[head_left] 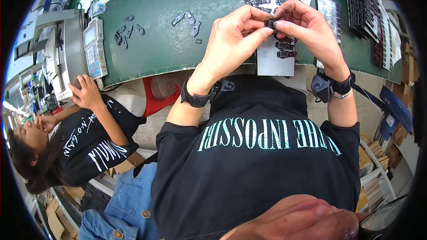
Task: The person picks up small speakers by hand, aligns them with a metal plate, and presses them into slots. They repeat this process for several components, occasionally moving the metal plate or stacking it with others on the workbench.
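Observation:
Above the green worktable, my left hand [231,40] and my right hand [309,26] meet at their fingertips. Both pinch a small black plastic part [271,24], mostly covered by the fingers, so its details cannot be made out. Beneath the hands lies a white board [275,66], its near end bare. Rows of similar small black modules [285,54] with thin wires sit on the board, some hidden by my hands. Each wrist wears a black strap with a small camera on it.
Loose black parts [190,18] lie on the green table [160,0] left of my hands, with another group farther left. Boards stacked with wired modules [362,13] stand at the right. A co-worker's hand [86,92] rests by a grey machine with a keypad [93,58].

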A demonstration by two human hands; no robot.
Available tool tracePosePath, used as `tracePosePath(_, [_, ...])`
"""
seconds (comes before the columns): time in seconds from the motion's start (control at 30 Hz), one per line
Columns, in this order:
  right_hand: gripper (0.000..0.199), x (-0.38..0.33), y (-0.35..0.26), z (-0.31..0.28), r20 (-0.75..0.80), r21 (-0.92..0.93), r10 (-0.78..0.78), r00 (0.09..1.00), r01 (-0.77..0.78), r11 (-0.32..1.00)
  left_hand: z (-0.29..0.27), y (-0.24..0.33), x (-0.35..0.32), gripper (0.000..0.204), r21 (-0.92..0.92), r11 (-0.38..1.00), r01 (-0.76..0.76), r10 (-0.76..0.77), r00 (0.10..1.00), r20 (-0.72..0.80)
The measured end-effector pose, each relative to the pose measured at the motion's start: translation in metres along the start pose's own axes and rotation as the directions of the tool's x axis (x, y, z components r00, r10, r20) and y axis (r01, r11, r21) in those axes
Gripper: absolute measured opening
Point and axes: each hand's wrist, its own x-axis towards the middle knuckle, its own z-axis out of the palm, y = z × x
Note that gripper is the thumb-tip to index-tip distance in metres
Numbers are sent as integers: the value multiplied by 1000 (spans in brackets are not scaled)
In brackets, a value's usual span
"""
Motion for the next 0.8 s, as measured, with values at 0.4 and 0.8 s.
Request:
tracePosePath(0.4, [21,-23,-3,39,-67,-488,-204,977,146,860,4,1,-19,15,16,1000,13,-13,999,-40])
tracePosePath(0.8, [20,-46,-6,2,-278,-625,-279,919,48,779,-3,-14,-5,15,74,969,237,-228,968,-109])
